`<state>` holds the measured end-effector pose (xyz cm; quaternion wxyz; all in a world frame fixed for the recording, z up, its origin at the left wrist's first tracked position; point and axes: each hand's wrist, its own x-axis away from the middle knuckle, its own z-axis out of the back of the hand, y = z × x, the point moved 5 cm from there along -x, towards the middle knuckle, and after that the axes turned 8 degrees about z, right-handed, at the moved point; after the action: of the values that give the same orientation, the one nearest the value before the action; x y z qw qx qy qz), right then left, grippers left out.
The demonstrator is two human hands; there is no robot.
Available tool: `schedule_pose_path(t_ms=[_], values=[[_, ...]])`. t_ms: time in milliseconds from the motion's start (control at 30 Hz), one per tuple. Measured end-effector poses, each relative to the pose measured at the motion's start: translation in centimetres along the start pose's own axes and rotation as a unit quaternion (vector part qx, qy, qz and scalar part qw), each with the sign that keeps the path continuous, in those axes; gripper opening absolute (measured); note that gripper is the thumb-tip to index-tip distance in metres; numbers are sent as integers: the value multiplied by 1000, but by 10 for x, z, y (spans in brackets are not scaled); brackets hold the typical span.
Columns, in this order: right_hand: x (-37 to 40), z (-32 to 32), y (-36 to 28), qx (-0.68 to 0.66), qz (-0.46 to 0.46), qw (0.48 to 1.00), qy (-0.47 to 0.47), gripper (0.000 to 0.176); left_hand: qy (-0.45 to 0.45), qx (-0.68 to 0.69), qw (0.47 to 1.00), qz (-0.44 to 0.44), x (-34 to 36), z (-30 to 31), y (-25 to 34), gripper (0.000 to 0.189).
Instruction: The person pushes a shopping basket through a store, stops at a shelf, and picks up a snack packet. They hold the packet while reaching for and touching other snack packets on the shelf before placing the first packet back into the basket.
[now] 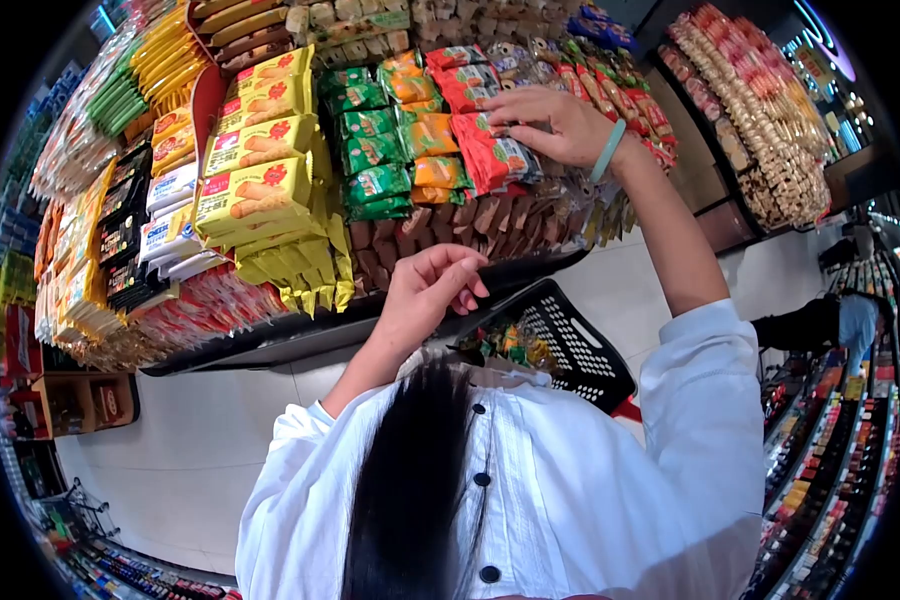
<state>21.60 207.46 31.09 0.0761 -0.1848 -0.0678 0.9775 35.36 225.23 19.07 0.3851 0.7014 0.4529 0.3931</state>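
My right hand (pixel 555 125), with a pale green band on the wrist, reaches over the display. Its fingers are stretched out and lie on or just above the red snack packets (pixel 482 155); contact is hard to tell. Left of these are orange packets (pixel 433 135) and green packets (pixel 375 150) in columns. My left hand (pixel 430 290) hovers in front of the display's front edge, fingers curled in with the thumb against them, and nothing shows in it. Brown-wrapped snacks (pixel 450 230) lie along the front, just beyond it.
A black shopping basket (pixel 580 345) with packets inside is below my hands. Yellow biscuit packs (pixel 260 190) are stacked at left. Another snack stand (pixel 750 110) is at the upper right. A person's dark sleeve (pixel 800 325) shows by shelves at right.
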Motion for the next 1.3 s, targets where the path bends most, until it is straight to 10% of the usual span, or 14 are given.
schedule_pose_path(t_ms=[233, 333, 567, 867, 967, 1033, 1300], values=[[48, 46, -53, 107, 8, 966, 234, 18, 13, -31, 998, 49, 1, -7, -25, 21], [145, 18, -44, -17, -160, 944, 288, 21, 5, -32, 994, 101, -6, -11, -57, 21], [416, -191, -90, -297, -571, 485, 592, 22, -12, -102, 952, 290, -16, -32, -141, 21], [538, -464, -187, -349, -724, 254, 538, 16, -107, -220, 859, 449, -8, -49, -264, 21], [532, -512, -198, -356, -813, 240, 393, 15, -109, -227, 837, 486, -1, -48, -293, 22], [549, -569, -195, -271, -838, 425, 211, 17, -88, -190, 818, 536, 12, -26, -328, 20], [528, -635, -103, -281, -787, 546, -54, 33, -52, -241, 746, 618, 57, 38, -410, 27]])
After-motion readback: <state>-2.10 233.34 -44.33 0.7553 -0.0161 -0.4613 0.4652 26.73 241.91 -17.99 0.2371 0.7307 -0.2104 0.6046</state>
